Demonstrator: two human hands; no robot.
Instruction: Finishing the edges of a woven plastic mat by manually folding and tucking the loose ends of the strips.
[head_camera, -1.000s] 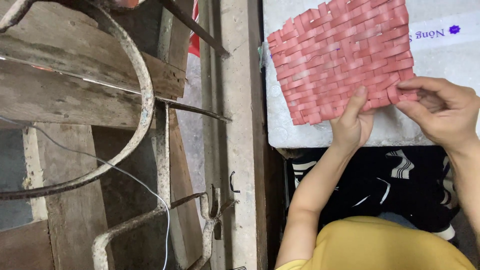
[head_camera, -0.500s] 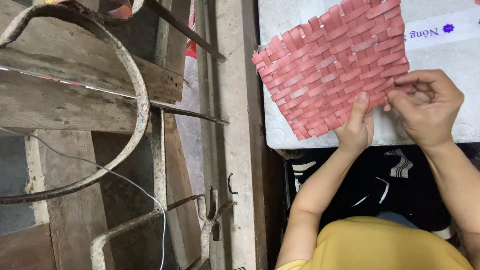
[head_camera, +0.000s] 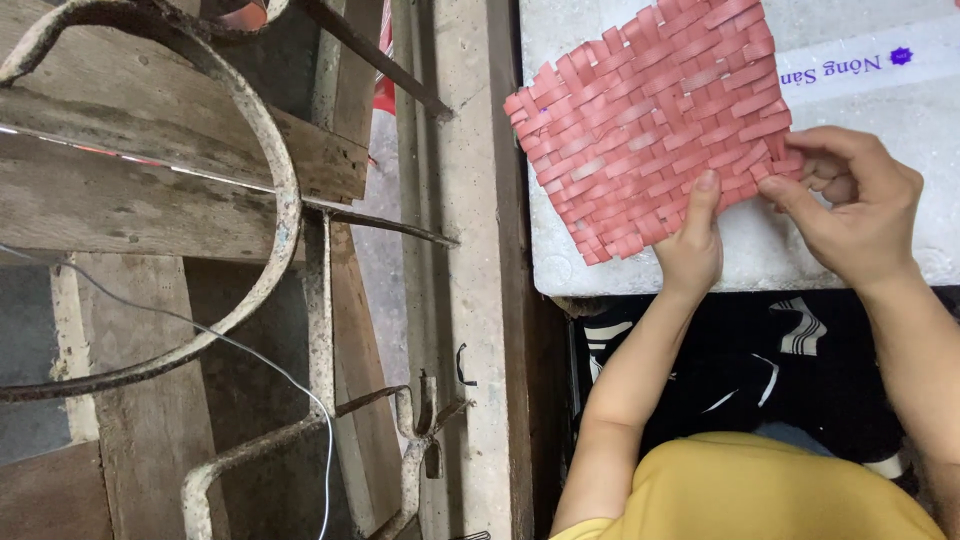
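Note:
A pink woven mat (head_camera: 640, 120) made of folded strips lies tilted on a white foam board (head_camera: 860, 60). My left hand (head_camera: 692, 240) presses on the mat's near edge, thumb flat on the weave. At the mat's right corner my right hand (head_camera: 850, 205) pinches the strips between its fingers. Both forearms reach up from the bottom of the view, over a yellow shirt (head_camera: 760, 495).
A rusty curved metal frame (head_camera: 270, 190) and old wooden planks (head_camera: 140, 190) fill the left. A concrete post (head_camera: 480, 300) runs top to bottom beside the board. A thin white wire (head_camera: 300, 400) hangs there. Black patterned fabric (head_camera: 780, 360) lies under the board.
The mat and both hands have stayed together while the view shifted a little; my right hand's fingers have curled tighter on the mat's right corner.

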